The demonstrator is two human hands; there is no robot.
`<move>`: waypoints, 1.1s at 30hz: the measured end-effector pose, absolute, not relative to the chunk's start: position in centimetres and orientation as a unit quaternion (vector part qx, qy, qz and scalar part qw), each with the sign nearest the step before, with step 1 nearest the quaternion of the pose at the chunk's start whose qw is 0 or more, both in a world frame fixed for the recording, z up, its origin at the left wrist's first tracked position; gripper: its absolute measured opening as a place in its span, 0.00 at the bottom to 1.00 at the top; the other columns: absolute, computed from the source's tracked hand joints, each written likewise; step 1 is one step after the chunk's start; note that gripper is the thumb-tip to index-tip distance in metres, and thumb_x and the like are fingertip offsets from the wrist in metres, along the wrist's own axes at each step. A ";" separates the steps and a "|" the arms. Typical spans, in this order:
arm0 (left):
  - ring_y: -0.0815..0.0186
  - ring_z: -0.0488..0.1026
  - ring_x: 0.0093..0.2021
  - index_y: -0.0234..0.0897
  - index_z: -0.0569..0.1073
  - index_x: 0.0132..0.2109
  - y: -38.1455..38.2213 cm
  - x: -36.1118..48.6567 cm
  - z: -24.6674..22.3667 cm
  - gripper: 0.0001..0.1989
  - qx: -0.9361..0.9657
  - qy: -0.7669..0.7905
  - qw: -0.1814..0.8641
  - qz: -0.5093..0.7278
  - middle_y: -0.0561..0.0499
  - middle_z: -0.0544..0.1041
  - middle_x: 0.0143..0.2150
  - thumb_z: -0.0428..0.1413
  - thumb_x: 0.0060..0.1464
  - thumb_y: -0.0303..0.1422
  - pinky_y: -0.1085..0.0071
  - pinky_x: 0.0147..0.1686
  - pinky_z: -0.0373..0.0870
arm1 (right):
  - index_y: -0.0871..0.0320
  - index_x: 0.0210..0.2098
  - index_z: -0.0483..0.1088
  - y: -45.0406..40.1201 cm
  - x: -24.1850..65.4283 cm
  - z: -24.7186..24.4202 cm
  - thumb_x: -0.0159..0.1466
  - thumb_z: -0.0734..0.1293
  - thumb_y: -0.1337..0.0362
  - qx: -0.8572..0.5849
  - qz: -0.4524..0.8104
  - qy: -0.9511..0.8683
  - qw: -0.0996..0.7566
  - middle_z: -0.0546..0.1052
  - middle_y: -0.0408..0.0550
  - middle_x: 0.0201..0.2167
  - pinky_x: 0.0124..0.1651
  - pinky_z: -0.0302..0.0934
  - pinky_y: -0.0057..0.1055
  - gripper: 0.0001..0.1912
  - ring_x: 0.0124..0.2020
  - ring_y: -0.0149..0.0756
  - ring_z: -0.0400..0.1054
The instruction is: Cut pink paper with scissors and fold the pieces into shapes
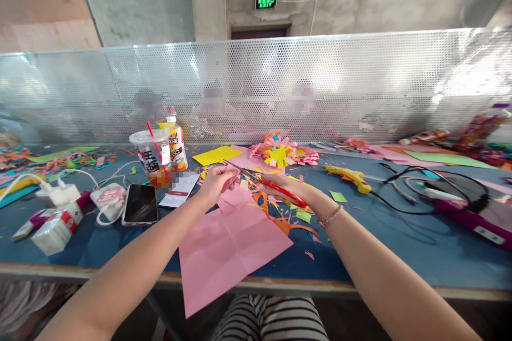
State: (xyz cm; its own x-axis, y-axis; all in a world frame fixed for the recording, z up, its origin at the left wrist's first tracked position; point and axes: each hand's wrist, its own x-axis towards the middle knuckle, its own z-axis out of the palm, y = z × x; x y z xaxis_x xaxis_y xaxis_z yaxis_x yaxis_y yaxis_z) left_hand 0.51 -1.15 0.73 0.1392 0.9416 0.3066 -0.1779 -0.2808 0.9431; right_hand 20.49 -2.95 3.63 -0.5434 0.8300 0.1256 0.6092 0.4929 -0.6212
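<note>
My left hand point(218, 184) pinches a small piece of pink paper point(231, 175) above the table. The red-handled scissors point(282, 193) are in my right hand point(290, 185), their blades pointing left toward that pink piece. Whether the blades touch the paper I cannot tell. Below my hands lies a large creased pink sheet point(232, 250), one corner hanging over the table's front edge. Orange paper scraps point(276, 218) and other coloured offcuts are strewn under and beside the scissors. Beyond them sit pink paper flowers and a yellow one point(280, 156).
Left of my hands are a dark-screened phone point(140, 204), a lit phone point(180, 191), a plastic cup point(152, 154), a bottle point(176, 144) and white chargers point(60, 193). A yellow glue gun point(350, 177) with a black cord lies to the right. A perforated metal screen point(256, 85) stands behind.
</note>
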 end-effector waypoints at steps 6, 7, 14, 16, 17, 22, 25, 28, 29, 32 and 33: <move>0.74 0.62 0.16 0.31 0.70 0.24 -1.3 0.5 0.8 0.08 0.560 0.339 0.499 0.567 0.50 0.70 0.19 0.56 0.41 0.33 0.74 0.18 0.55 | 0.59 0.28 0.59 -3.1 20.4 4.4 0.57 0.57 0.50 -0.414 0.302 -0.839 0.182 0.57 0.38 0.19 0.19 0.48 0.23 0.17 0.18 0.23 0.51; 0.74 0.62 0.16 0.31 0.70 0.24 -1.3 0.5 0.8 0.08 0.559 0.339 0.500 0.568 0.50 0.70 0.19 0.56 0.41 0.33 0.74 0.18 0.55 | 0.59 0.27 0.59 -3.2 20.4 4.5 0.57 0.57 0.50 -0.418 0.299 -0.839 0.179 0.57 0.38 0.19 0.19 0.48 0.23 0.16 0.18 0.23 0.51; 0.75 0.61 0.16 0.31 0.70 0.24 -1.5 0.6 1.1 0.08 0.544 0.339 0.511 0.573 0.50 0.70 0.19 0.56 0.40 0.33 0.75 0.17 0.55 | 0.59 0.29 0.63 -2.6 20.2 4.0 0.56 0.58 0.51 -0.442 0.254 -0.842 0.175 0.63 0.41 0.21 0.21 0.51 0.24 0.17 0.19 0.25 0.55; 0.75 0.62 0.16 0.30 0.70 0.25 -1.5 0.6 1.1 0.07 0.539 0.333 0.518 0.574 0.51 0.70 0.19 0.56 0.40 0.32 0.76 0.17 0.55 | 0.60 0.29 0.64 -2.2 20.2 3.6 0.56 0.58 0.50 -0.452 0.236 -0.842 0.178 0.63 0.40 0.19 0.21 0.49 0.24 0.18 0.18 0.24 0.54; 0.75 0.62 0.17 0.30 0.70 0.25 -1.5 0.6 1.1 0.07 0.536 0.331 0.522 0.575 0.51 0.70 0.19 0.56 0.40 0.32 0.76 0.17 0.55 | 0.60 0.28 0.64 -1.9 20.2 3.4 0.55 0.58 0.49 -0.454 0.223 -0.844 0.180 0.62 0.40 0.19 0.20 0.49 0.24 0.18 0.18 0.24 0.54; 0.75 0.63 0.17 0.30 0.70 0.25 -1.5 0.5 1.1 0.07 0.532 0.326 0.526 0.578 0.51 0.70 0.19 0.57 0.40 0.31 0.76 0.17 0.56 | 0.61 0.24 0.62 -0.6 20.2 2.4 0.55 0.57 0.47 -0.445 0.154 -0.853 0.225 0.62 0.41 0.20 0.21 0.47 0.24 0.21 0.20 0.26 0.54; 0.74 0.64 0.19 0.30 0.70 0.25 -1.5 0.6 1.1 0.06 0.535 0.306 0.538 0.575 0.52 0.69 0.20 0.56 0.41 0.31 0.76 0.18 0.57 | 0.62 0.25 0.63 0.3 20.7 2.0 0.55 0.56 0.44 -0.519 0.080 -0.818 0.235 0.64 0.45 0.20 0.23 0.47 0.26 0.25 0.21 0.28 0.56; 0.72 0.66 0.20 0.31 0.71 0.26 -1.2 0.7 0.9 0.05 0.514 0.318 0.551 0.576 0.51 0.70 0.21 0.55 0.40 0.30 0.76 0.19 0.58 | 0.63 0.31 0.66 0.9 21.6 1.5 0.56 0.56 0.47 -0.591 0.006 -0.788 0.174 0.70 0.53 0.26 0.28 0.51 0.28 0.23 0.27 0.36 0.63; 0.72 0.66 0.21 0.31 0.71 0.27 -1.1 0.7 0.8 0.05 0.495 0.330 0.552 0.585 0.50 0.71 0.22 0.55 0.40 0.29 0.75 0.20 0.59 | 0.63 0.33 0.66 1.1 22.0 1.4 0.56 0.57 0.49 -0.608 -0.015 -0.780 0.144 0.71 0.56 0.30 0.30 0.52 0.29 0.22 0.31 0.39 0.65; 0.70 0.69 0.25 0.33 0.71 0.28 -0.6 0.9 0.6 0.05 0.435 0.355 0.550 0.618 0.51 0.73 0.26 0.54 0.39 0.27 0.74 0.24 0.63 | 0.65 0.35 0.66 1.3 22.9 0.8 0.55 0.59 0.54 -0.622 -0.040 -0.778 0.078 0.71 0.60 0.35 0.34 0.55 0.31 0.19 0.36 0.44 0.66; 0.69 0.69 0.27 0.33 0.71 0.29 -0.5 1.0 0.5 0.05 0.431 0.351 0.557 0.618 0.50 0.73 0.27 0.53 0.39 0.26 0.73 0.26 0.64 | 0.66 0.36 0.66 1.3 23.0 0.7 0.55 0.59 0.55 -0.622 -0.043 -0.779 0.066 0.71 0.61 0.36 0.35 0.55 0.32 0.19 0.37 0.45 0.66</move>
State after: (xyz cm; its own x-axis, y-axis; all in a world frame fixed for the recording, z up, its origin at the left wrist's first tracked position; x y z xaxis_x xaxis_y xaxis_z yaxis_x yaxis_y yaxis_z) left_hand 0.95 -0.46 0.47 -0.0089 0.9899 0.1415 -0.3855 -0.1339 0.9130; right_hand 22.97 1.33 0.67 -0.2170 0.9637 0.1558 0.9749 0.2221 -0.0155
